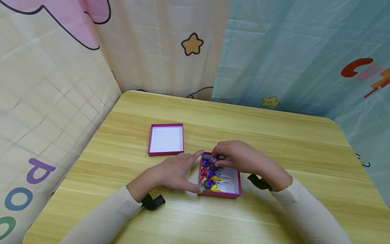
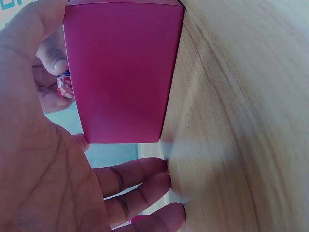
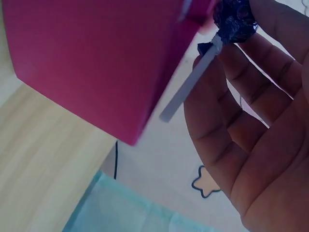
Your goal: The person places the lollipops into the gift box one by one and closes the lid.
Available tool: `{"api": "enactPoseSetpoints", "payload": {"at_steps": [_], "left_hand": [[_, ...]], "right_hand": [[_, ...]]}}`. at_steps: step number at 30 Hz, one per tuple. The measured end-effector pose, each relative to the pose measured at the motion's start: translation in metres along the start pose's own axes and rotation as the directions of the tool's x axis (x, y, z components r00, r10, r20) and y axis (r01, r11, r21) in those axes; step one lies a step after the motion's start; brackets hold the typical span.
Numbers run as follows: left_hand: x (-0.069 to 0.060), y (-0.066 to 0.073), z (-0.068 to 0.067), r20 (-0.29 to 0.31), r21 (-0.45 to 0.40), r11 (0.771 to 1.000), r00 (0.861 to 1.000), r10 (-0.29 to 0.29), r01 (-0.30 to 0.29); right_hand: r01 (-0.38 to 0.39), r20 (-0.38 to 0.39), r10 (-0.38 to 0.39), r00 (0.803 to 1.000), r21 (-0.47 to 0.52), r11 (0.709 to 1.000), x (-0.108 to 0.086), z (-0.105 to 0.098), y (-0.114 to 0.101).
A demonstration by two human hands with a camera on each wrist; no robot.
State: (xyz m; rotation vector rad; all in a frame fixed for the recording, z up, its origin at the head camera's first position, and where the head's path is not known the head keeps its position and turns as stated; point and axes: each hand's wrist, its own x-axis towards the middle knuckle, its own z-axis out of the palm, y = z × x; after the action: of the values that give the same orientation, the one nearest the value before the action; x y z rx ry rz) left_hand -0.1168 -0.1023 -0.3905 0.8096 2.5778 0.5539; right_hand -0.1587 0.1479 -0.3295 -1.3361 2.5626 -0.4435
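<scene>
An uncovered magenta box [image 1: 220, 194] with a white inside stands on the table. Several lollipops [image 1: 209, 183] in purple, red, yellow and green wrappers lie in it, heads toward its left wall and white sticks pointing right. My left hand [image 1: 175, 172] spans the box's left side, thumb at the near corner and index finger at the far one; its other fingers touch the tabletop in the left wrist view. Over the box's far part, my right hand [image 1: 239, 156] pinches a lollipop [image 3: 236, 21] in a dark purple wrapper, its white stick sticking out below the fingers.
A shallow magenta lid [image 1: 166, 139], white inside, lies open side up behind my left hand. The wooden table [image 1: 274, 139] has its back edge against printed curtains [image 1: 152, 44]. Black straps [image 1: 152, 202] hang at both wrists.
</scene>
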Motion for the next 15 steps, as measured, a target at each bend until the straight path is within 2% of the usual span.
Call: {"api": "enactPoseSetpoints", "payload": {"at_steps": [7, 15], "left_hand": [[-0.001, 0.0, -0.001, -0.002, 0.007, 1.0, 1.0, 0.002, -0.002], [-0.001, 0.001, -0.001, 0.002, 0.008, 1.0, 1.0, -0.006, 0.006]], "right_hand": [[0.01, 0.035, -0.008, 0.999, -0.041, 0.999, 0.01, 0.013, -0.001], [-0.012, 0.031, 0.014, 0.999, -0.087, 0.996, 0.011, 0.018, -0.005]]}}
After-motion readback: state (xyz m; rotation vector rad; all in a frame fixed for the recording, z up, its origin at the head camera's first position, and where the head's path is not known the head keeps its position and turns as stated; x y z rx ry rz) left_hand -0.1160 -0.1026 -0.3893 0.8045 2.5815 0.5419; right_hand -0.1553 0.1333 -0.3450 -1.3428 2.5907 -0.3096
